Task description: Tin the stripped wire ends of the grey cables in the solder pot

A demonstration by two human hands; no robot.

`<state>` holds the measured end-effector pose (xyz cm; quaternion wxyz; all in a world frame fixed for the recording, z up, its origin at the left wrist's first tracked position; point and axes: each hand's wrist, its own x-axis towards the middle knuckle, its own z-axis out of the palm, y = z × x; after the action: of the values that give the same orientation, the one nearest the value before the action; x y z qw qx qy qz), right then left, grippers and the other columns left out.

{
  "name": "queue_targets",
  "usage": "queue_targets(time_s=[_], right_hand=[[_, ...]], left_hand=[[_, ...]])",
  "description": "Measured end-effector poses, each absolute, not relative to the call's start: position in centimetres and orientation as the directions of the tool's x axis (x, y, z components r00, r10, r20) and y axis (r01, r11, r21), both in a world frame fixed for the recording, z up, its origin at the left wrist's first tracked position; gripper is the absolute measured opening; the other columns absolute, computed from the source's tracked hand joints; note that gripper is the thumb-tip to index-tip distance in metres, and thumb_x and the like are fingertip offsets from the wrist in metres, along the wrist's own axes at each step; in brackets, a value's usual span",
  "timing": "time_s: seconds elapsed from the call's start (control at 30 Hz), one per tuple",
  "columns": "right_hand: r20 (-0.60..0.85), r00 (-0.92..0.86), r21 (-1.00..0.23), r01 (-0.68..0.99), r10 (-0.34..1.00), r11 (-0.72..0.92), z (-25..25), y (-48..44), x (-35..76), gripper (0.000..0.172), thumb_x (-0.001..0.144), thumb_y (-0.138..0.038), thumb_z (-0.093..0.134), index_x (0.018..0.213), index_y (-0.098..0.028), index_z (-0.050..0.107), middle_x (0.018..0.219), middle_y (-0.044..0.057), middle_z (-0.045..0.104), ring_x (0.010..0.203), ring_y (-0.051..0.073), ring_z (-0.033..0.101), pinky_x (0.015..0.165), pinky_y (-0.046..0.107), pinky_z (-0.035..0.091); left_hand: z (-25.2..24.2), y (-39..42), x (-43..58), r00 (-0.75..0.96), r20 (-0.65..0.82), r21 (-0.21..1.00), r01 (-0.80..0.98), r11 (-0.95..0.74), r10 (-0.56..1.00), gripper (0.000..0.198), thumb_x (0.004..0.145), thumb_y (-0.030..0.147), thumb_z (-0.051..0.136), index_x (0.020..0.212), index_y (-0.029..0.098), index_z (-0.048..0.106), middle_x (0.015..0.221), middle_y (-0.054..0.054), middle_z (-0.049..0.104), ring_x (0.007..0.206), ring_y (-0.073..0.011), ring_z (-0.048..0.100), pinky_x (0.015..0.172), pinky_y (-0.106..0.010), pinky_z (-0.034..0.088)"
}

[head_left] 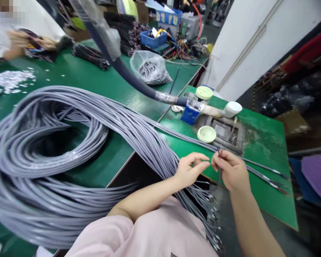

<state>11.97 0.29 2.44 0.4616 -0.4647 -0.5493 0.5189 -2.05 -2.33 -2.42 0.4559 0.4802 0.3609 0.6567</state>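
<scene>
My right hand (232, 170) pinches the end of a grey cable (219, 176). Thin dark wires stick up from its fingertips. Just to the left is my left hand (190, 169), thumb and forefinger curved towards each other with a small gap and no held object visible. Beneath and behind it runs a thick bundle of grey cables (144, 137), coiled on the left and hanging over the table edge, with stripped ends (212, 210) near my lap. A few separate cables (267, 178) lie on the green board to the right, their coloured wire ends exposed.
On the board stand a soldering pot (223, 130), a pale open tub (206, 134), a blue box (190, 113) and a white cup (232, 109). A dark extraction hose (133, 80) crosses above the table. A plastic bag (149, 67) lies behind. At upper left, another person's hands (29, 43) hold dark wires.
</scene>
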Motion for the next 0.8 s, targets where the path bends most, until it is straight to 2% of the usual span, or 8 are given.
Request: queue_targets(time_s=[0.07, 0.13, 0.2, 0.3, 0.4, 0.5, 0.63, 0.8], right_hand=[[0.151, -0.058, -0.966, 0.203, 0.987, 0.16, 2.5, 2.2, 12.4, 0.015, 0.077, -0.031, 0.07, 0.07, -0.02, 0.063, 0.06, -0.002, 0.052, 0.051, 0.012, 0.044, 0.049, 0.027, 0.034], [0.277, -0.002, -0.889, 0.38, 0.961, 0.257, 2.3, 4.7, 12.9, 0.014, 0.076, -0.032, 0.068, 0.073, -0.02, 0.065, 0.064, -0.001, 0.054, 0.052, 0.012, 0.045, 0.05, 0.027, 0.035], [0.377, -0.011, -0.779, 0.538, 0.926, 0.324, 1.9, 7.1, 13.2, 0.013, 0.074, -0.031, 0.067, 0.071, -0.019, 0.066, 0.072, 0.001, 0.058, 0.06, 0.015, 0.051, 0.057, 0.029, 0.041], [0.387, -0.08, -0.613, 0.722, 0.919, 0.321, 1.2, 9.9, 13.0, 0.009, 0.071, -0.024, 0.065, 0.066, -0.018, 0.067, 0.074, 0.003, 0.058, 0.07, 0.018, 0.054, 0.068, 0.033, 0.044], [0.313, -0.126, -0.433, 0.863, 0.942, 0.259, 0.7, 11.4, 12.4, 0.009, 0.072, -0.021, 0.064, 0.067, -0.017, 0.071, 0.074, 0.005, 0.056, 0.078, 0.021, 0.053, 0.076, 0.036, 0.043], [0.238, -0.156, -0.307, 0.924, 0.959, 0.227, 0.4, 12.0, 11.9, 0.012, 0.076, -0.023, 0.063, 0.074, -0.018, 0.074, 0.077, 0.006, 0.056, 0.082, 0.023, 0.051, 0.075, 0.036, 0.041], [0.186, -0.178, -0.216, 0.952, 0.966, 0.217, 0.4, 12.1, 11.6, 0.016, 0.08, -0.025, 0.061, 0.08, -0.018, 0.075, 0.081, 0.008, 0.057, 0.085, 0.024, 0.049, 0.074, 0.035, 0.038], [0.168, -0.191, -0.163, 0.962, 0.967, 0.218, 0.4, 12.0, 11.5, 0.02, 0.083, -0.025, 0.057, 0.081, -0.017, 0.075, 0.084, 0.009, 0.057, 0.088, 0.025, 0.048, 0.074, 0.036, 0.036]], left_hand=[[-3.1, -1.4, -3.1, -0.099, 0.375, 0.923, -0.058, -0.381, 0.922, 0.028, 0.083, 0.041, 0.064, 0.098, 0.017, 0.067, 0.061, 0.002, 0.056, 0.051, -0.0084, 0.047, 0.053, -0.023, 0.041], [-4.2, -0.4, -4.2, -0.058, 0.473, 0.872, 0.172, -0.458, 0.879, 0.025, 0.086, 0.037, 0.06, 0.101, 0.018, 0.066, 0.066, 0.0, 0.061, 0.059, -0.0108, 0.053, 0.06, -0.025, 0.044], [-5.4, 0.4, -5.0, 0.011, 0.538, 0.772, 0.395, -0.498, 0.843, 0.023, 0.09, 0.034, 0.055, 0.102, 0.018, 0.066, 0.069, -0.001, 0.064, 0.063, -0.0131, 0.056, 0.064, -0.028, 0.043], [-6.7, 0.7, -5.3, 0.186, 0.574, 0.563, 0.618, -0.549, 0.798, 0.025, 0.092, 0.031, 0.05, 0.107, 0.017, 0.064, 0.075, -0.003, 0.068, 0.068, -0.0152, 0.059, 0.062, -0.029, 0.039], [-7.1, 0.5, -5.1, 0.272, 0.59, 0.426, 0.695, -0.579, 0.761, 0.025, 0.093, 0.029, 0.048, 0.108, 0.017, 0.064, 0.077, -0.004, 0.068, 0.071, -0.016, 0.06, 0.061, -0.03, 0.036], [-7.2, 0.5, -5.0, 0.284, 0.607, 0.388, 0.709, -0.588, 0.743, 0.023, 0.093, 0.027, 0.048, 0.106, 0.017, 0.064, 0.075, -0.003, 0.067, 0.07, -0.0159, 0.059, 0.062, -0.031, 0.035], [-7.4, 0.6, -5.1, 0.292, 0.593, 0.404, 0.698, -0.591, 0.75, 0.023, 0.092, 0.027, 0.049, 0.107, 0.018, 0.064, 0.073, -0.003, 0.066, 0.07, -0.016, 0.058, 0.062, -0.032, 0.033], [-7.5, 0.6, -5.1, 0.294, 0.593, 0.427, 0.675, -0.602, 0.75, 0.022, 0.092, 0.027, 0.049, 0.105, 0.018, 0.064, 0.072, -0.003, 0.065, 0.071, -0.0163, 0.057, 0.061, -0.033, 0.032]])
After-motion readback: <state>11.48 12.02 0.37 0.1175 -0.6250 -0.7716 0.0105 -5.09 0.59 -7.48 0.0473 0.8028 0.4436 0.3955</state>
